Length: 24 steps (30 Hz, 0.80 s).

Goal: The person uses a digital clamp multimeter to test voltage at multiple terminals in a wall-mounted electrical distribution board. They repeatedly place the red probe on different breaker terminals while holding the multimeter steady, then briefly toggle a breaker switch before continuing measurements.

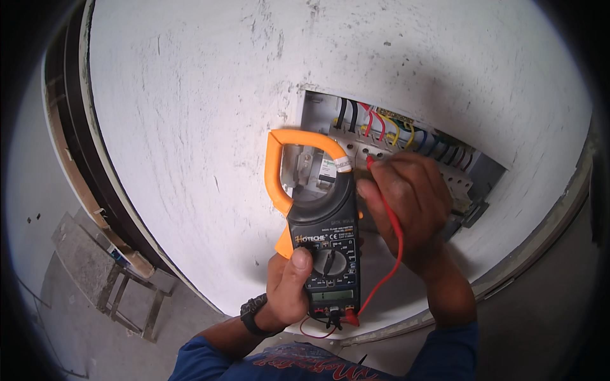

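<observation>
Hands frame one clamp meter (pixel 321 238) in the middle of the frame: the left hand (pixel 289 286) wraps its lower body, thumb lying beside the round selector dial, while the right hand (pixel 406 203) pinches one red probe (pixel 370 162) between closed fingers, its tip pressed toward a terminal on the row of white circuit breakers (pixel 406 159) in the open distribution box (pixel 394 152), right of centre. The meter sits just in front of the box's left part, its orange clamp jaw (pixel 286 165) closed on nothing I can make out. One red test lead (pixel 395 241) loops from the probe down to the meter's base; a black lead seems plugged there too, but its far end is hidden. Judging from this, the probe could slip off the small terminal and bridge a neighbour, since bare fingers sit near the tip and coloured wires (pixel 387 124) crowd just above. One black wristwatch (pixel 254 314) shows on the left wrist.
</observation>
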Each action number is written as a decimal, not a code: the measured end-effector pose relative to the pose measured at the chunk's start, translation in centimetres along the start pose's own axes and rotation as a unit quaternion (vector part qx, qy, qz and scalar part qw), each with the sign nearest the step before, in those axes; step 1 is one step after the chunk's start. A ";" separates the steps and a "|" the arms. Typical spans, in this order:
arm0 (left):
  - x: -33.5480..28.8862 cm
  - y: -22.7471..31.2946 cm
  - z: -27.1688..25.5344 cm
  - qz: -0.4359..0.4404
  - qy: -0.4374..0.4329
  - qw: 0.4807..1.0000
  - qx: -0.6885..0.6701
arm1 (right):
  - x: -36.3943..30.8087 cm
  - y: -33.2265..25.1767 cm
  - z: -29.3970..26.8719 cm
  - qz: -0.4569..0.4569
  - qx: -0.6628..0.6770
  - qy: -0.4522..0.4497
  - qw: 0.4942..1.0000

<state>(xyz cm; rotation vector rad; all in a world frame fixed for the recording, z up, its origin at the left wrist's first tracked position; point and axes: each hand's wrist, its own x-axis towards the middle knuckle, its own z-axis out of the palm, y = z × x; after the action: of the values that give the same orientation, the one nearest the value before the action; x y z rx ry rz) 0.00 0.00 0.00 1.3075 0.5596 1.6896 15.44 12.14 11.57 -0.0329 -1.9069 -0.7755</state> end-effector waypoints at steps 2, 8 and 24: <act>-0.2 -0.1 0.1 -0.001 0.003 1.000 -0.011 | -0.1 -0.1 -0.1 0.001 0.003 -0.001 1.000; -0.3 0.1 0.2 -0.001 0.007 1.000 -0.014 | 0.0 -0.3 0.0 0.004 0.000 0.004 1.000; -0.9 0.0 0.6 0.000 0.031 0.999 -0.040 | -0.5 -0.2 -1.5 0.022 0.076 0.023 0.997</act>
<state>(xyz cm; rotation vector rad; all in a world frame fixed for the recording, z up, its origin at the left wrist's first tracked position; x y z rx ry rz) 0.64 -0.89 -0.30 1.2016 0.5232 1.7396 16.85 11.38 11.43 0.0372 -1.9091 -0.5947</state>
